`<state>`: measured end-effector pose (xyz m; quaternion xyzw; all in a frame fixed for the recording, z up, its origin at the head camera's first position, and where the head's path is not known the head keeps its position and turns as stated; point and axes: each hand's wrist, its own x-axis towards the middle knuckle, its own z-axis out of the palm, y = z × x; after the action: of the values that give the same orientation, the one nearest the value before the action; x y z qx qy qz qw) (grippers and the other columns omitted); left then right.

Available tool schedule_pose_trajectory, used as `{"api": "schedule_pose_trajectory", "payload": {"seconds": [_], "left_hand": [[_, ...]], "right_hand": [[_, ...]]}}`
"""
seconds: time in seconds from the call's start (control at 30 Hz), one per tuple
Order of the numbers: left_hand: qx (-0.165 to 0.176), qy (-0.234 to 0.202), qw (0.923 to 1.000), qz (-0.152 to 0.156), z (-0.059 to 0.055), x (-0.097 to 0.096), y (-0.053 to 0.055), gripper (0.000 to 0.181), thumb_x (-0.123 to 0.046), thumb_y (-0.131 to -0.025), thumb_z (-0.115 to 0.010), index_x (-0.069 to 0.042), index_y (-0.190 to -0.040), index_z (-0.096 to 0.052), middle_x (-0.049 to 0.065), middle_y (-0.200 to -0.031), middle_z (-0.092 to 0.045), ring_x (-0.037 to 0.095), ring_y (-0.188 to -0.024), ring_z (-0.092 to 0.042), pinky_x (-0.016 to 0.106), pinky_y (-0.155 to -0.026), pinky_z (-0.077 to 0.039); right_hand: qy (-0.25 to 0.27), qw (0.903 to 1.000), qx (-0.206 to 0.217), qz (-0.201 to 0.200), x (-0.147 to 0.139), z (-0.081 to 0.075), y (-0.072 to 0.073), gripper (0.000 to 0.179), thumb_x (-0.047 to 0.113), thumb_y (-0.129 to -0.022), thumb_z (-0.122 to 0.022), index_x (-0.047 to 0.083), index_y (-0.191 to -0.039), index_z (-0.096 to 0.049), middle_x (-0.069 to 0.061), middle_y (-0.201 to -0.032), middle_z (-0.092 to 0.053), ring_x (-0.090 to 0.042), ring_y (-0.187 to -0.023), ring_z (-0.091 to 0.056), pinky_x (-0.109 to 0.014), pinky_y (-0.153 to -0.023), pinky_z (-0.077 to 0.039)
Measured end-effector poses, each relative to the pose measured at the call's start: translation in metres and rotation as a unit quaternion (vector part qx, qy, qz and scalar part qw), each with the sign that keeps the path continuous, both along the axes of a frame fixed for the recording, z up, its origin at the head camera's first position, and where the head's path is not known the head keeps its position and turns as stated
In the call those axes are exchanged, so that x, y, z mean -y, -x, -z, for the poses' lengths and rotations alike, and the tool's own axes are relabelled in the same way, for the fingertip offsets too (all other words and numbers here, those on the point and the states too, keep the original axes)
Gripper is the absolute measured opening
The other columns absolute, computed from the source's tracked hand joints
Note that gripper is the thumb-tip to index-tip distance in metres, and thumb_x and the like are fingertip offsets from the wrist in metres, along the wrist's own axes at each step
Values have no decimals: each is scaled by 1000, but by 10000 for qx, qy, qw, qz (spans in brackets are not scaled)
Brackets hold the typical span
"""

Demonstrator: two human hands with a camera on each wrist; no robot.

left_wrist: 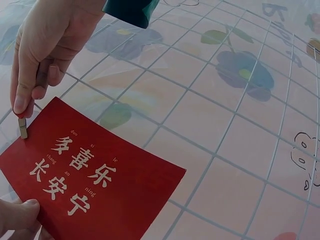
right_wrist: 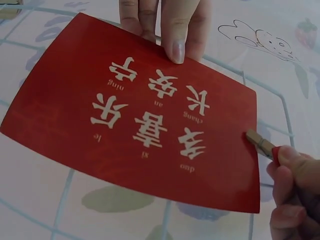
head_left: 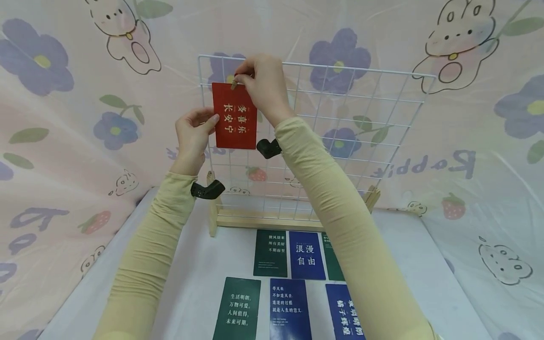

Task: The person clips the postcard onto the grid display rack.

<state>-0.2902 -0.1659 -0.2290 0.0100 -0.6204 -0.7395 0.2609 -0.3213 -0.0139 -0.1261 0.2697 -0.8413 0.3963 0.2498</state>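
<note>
Pale printed cloth (head_left: 297, 28) hangs beyond the fingers, with a white wire grid (left_wrist: 215, 155) in front of it; the left hand (head_left: 193, 137) pinches one side of a red card (head_left: 235, 139), while the right hand (head_left: 265, 85), higher up, squeezes a wooden clothespin (right_wrist: 260, 142) whose tip lies over the card's top edge; whether a wire is caught too cannot be told; should the peg bite card alone, the card would likely drop once the fingers part, towards the green cards (head_left: 270, 269) and blue cards (head_left: 289, 328) on the table (head_left: 187, 264) well below them; a downward tug by the left fingers might twist it loose, a hard pinch could crease the curved sheet, and a push might rock the grid on its wooden stand (head_left: 267, 220) beneath the hands.
</note>
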Motion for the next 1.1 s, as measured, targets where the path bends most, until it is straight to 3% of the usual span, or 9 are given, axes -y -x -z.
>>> {"api": "schedule_pose_trajectory", "payload": {"seconds": [0.53,0.67,0.93,1.1], "left_hand": [[-88,8,9998,-160,-2,-2,-1,15,-1,-87,-68,-1,-102,-71,7,-97,-66,17,-89,-62,30,-85,-53],[-111,-14,9997,-223,-3,-1,0,14,0,-87,-68,-1,-101,-71,6,-96,-66,17,-86,-62,30,-84,-53],[-202,-181,9993,-273,-1,-2,0,12,1,-86,-69,0,-98,-71,8,-93,-69,15,-83,-61,30,-81,-53],[-264,-239,9990,-276,0,-2,0,12,3,-85,-70,1,-96,-70,3,-84,-69,15,-82,-62,29,-80,-54]], "right_hand": [[-447,9983,172,320,5,-3,0,19,14,-93,-63,9,-108,-73,-1,-102,-70,-9,-85,-63,-15,-76,-49],[-479,9986,128,186,1,-2,-1,22,13,-95,-60,11,-112,-72,-1,-106,-69,-11,-78,-65,-16,-74,-51],[-833,9958,85,371,3,4,-1,26,19,-97,-57,18,-120,-68,4,-110,-68,-11,-62,-62,-15,-72,-50],[-824,9966,63,37,-1,8,-1,31,17,-98,-55,18,-128,-63,3,-117,-66,-14,-61,-63,-15,-75,-51]]}}
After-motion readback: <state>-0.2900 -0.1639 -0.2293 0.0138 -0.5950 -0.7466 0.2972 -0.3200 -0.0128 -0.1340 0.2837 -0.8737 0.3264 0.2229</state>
